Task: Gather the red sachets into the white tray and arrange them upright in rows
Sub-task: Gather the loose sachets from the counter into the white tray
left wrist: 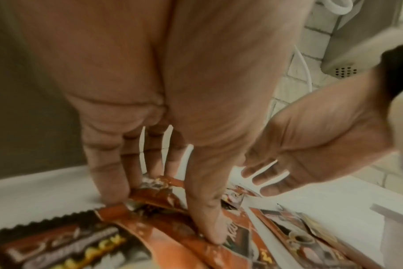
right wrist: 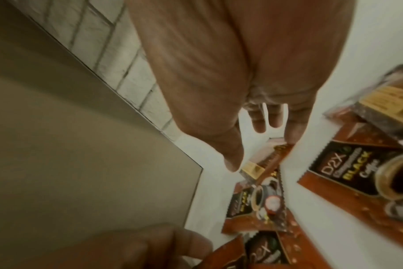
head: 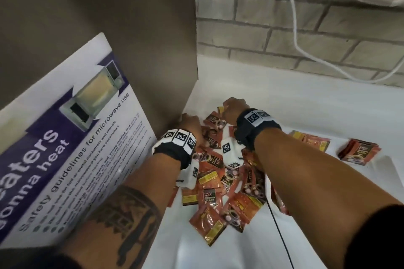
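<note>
Head view: both hands' fingers hidden; poster [head: 65,137] cut off by edge.

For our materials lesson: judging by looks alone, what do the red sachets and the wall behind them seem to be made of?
Red sachets: probably glossy printed plastic or foil laminate, going by the sheen, creases and a zigzag-cut edge seen from the left wrist.
Wall: seemingly matte pale brick or brick-look tile, given the staggered blocks with recessed joints.

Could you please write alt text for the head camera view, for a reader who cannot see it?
Both hands, left hand and right hand, reach into a loose pile of red sachets on a white surface; a microwave safety poster leans at left.
</note>
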